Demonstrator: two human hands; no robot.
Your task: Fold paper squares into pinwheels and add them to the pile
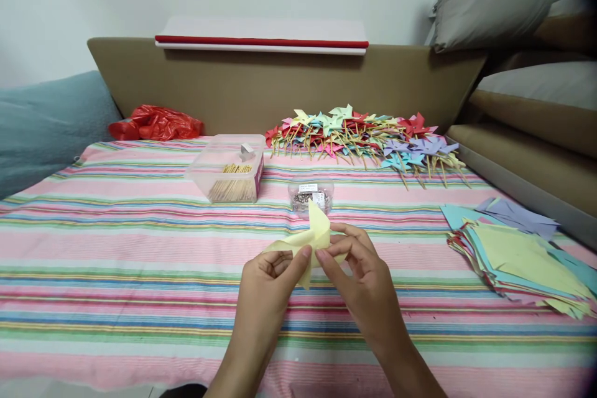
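Note:
Both my hands hold a pale yellow paper piece (311, 237), folded partway into a pinwheel shape, just above the striped cloth. My left hand (270, 283) pinches its lower left flap between thumb and fingers. My right hand (361, 273) pinches the middle of the paper from the right, fingers curled around it. A small clear tub of metal pins (311, 195) sits just beyond the paper.
A clear box of wooden sticks (229, 168) stands at back left. A heap of finished coloured pinwheels (364, 137) lies at the back. A stack of cut coloured paper squares (522, 258) is on the right. A red plastic bag (156, 123) lies far left. The striped cloth (116, 242) covers the surface.

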